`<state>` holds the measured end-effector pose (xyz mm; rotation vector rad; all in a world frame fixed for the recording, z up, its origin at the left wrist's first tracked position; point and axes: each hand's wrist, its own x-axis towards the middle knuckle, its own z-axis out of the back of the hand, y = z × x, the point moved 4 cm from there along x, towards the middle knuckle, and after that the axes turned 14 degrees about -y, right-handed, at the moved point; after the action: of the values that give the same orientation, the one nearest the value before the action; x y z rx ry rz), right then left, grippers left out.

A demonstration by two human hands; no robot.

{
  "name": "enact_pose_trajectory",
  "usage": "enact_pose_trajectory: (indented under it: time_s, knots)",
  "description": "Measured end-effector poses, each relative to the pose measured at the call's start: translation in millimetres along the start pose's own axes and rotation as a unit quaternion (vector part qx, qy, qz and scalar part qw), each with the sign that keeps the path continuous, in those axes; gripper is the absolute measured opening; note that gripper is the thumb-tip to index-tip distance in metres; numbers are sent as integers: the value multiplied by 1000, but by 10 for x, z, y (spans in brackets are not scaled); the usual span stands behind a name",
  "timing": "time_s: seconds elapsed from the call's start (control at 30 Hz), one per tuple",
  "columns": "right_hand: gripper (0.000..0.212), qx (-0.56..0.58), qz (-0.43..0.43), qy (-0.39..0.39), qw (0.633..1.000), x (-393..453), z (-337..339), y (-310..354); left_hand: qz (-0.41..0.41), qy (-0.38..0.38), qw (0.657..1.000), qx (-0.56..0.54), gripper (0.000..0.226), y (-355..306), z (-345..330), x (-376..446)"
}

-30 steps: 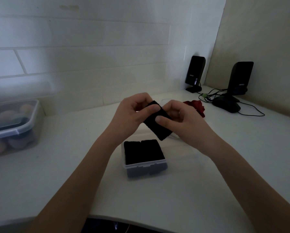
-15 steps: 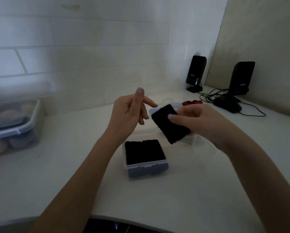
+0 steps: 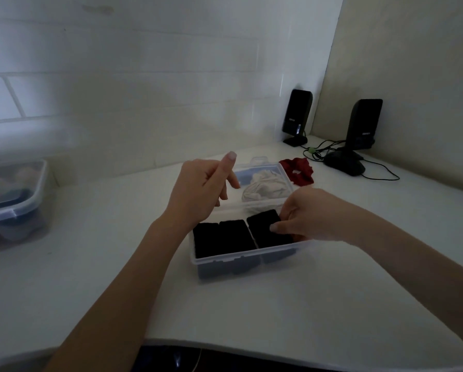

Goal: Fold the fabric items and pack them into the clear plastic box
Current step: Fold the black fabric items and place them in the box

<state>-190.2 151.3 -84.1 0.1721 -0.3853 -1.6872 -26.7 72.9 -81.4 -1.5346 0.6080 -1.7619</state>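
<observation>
Folded black cloth (image 3: pixel 268 229) sits in my right hand (image 3: pixel 313 218), pinched between thumb and fingers, and I am putting it down into the right side of the clear plastic box (image 3: pixel 241 260). Two other black folded pieces (image 3: pixel 223 237) already lie side by side in the left part of the box. The long side of my cloth runs from the near wall toward the far wall, the same way as those two, so I think it only needs to go straight down beside them. My right hand is the near one for this. My left hand (image 3: pixel 200 191) floats above the box, loosely open, holding nothing. Behind the box I see a white cloth (image 3: pixel 265 190) and a red scrunchie (image 3: pixel 297 171), both not packed yet
</observation>
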Motion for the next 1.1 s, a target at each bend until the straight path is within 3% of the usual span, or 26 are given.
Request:
enact_pose_trajectory:
  time_s: [0.3,0.4,0.53,0.73,0.97,1.1]
  knots:
    - [32,-77,47,16,996,75,-156,107,7,10,1000,8,54,43,-6,8]
    - [20,-29,128,-26,991,32,-85,191,5,13,1000,10,53,41,-9,6]
    - [28,-21,208,27,978,-3,-80,284,8,10,1000,18,53,41,-6,8]
    - [32,-39,201,70,976,1,-99,305,16,9,1000,18,54,53,-8,14]
    - [34,-11,193,51,980,2,-46,272,31,10,999,9,56,59,-12,14]
    - [34,74,185,-13,980,-7,114,254,28,9,1000,7,55,50,-6,13]
